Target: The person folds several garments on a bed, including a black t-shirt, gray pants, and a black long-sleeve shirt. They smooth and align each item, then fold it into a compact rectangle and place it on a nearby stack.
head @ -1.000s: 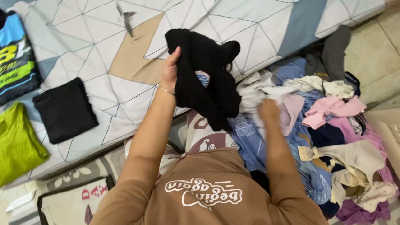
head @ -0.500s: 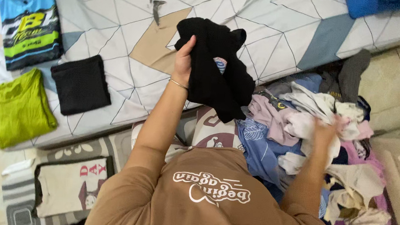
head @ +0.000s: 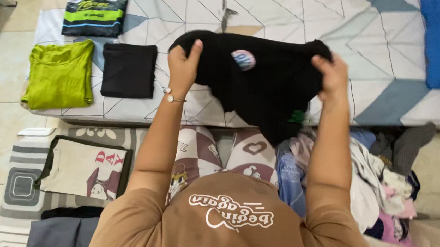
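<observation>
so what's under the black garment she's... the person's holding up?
The black garment, held by left hand and right hand, hangs over the mattress edge and clothes pile. Whatever lies directly behind it is covered.

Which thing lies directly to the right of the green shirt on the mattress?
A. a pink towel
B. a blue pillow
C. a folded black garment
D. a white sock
C: the folded black garment lies beside the green shirt on the mattress, with a narrow gap between them.

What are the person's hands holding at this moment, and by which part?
Left hand and right hand hold the black garment by its top edge, one at each end.
</observation>
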